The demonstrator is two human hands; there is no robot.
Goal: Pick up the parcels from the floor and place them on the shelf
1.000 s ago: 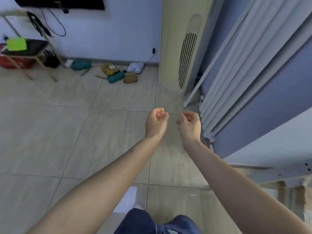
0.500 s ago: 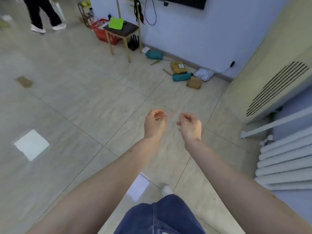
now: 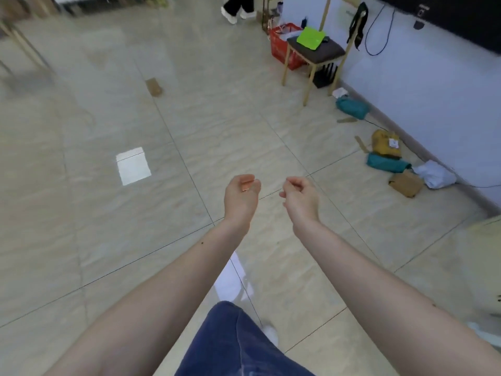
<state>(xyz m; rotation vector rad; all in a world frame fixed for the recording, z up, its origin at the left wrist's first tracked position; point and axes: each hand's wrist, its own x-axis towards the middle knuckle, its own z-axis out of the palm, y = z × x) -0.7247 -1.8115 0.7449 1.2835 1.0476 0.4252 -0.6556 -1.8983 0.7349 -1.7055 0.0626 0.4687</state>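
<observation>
Several parcels lie on the tiled floor along the right wall: a teal one point(image 3: 352, 106) near the chair, a mustard one point(image 3: 385, 142), a second teal one point(image 3: 387, 163), a brown box point(image 3: 405, 182) and a white bag point(image 3: 436, 175). A small brown parcel point(image 3: 154, 87) lies alone far out on the floor. My left hand point(image 3: 242, 193) and my right hand point(image 3: 299, 196) are held out side by side in mid-frame, fingers curled loosely, holding nothing, well short of the parcels. No shelf is in view.
A chair point(image 3: 315, 54) with a green packet on its seat stands by the wall, a red basket point(image 3: 283, 46) behind it. Another person's legs point(image 3: 238, 9) are at the top. Cables hang on the wall. A bright light patch point(image 3: 133, 166) reflects off the floor.
The view has swung left, away from the standing air conditioner and curtain, so the open floor and chair now fill the frame. Both hands keep the same curled pose in front of me.
</observation>
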